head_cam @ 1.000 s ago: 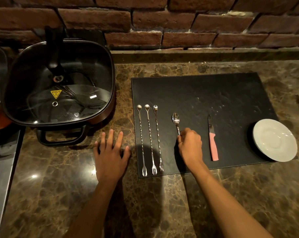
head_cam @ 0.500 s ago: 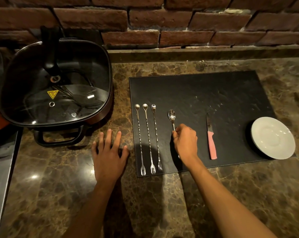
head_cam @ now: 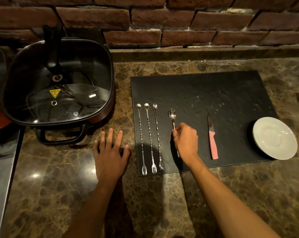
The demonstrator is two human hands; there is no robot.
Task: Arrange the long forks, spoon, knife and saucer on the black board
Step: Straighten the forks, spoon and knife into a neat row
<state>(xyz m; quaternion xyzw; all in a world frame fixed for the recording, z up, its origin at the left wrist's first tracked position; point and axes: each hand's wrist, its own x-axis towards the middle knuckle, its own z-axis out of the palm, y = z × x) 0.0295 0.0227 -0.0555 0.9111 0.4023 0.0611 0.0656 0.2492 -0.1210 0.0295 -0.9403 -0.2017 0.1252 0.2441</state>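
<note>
Now the right hand (head_cam: pixel 185 140) is on the black board (head_cam: pixel 205 93), with its fingers (head_cam: pixel 177 131) curled and pinched around the handle of the spoon (head_cam: pixel 172 115). The bowl of the spoon sticks out beyond the fingertips, toward the brick wall (head_cam: pixel 162 19), and faces up. A short bit of the handle shows again under the heel of the hand; whether the spoon lies on the board or is lifted a little, I cannot tell.

Just to the left of these fingers lie the three long forks (head_cam: pixel 149 138), parallel and close to each other, with the small round ends far and the tines near the front edge of the board. To the right of the fingers, apart from them, lies the knife (head_cam: pixel 212 141) with a pink handle, its dark blade pointing away from the person. Further right is the white saucer (head_cam: pixel 274 138), which sits at the right edge of the board and hangs partly over the counter (head_cam: pixel 162 203).

The left hand (head_cam: pixel 111 155) rests flat on the marble counter, just beside the left edge of the board, with fingers spread and holding nothing. Beyond its fingertips stands a square black pan (head_cam: pixel 59 83) with a glass lid.
</note>
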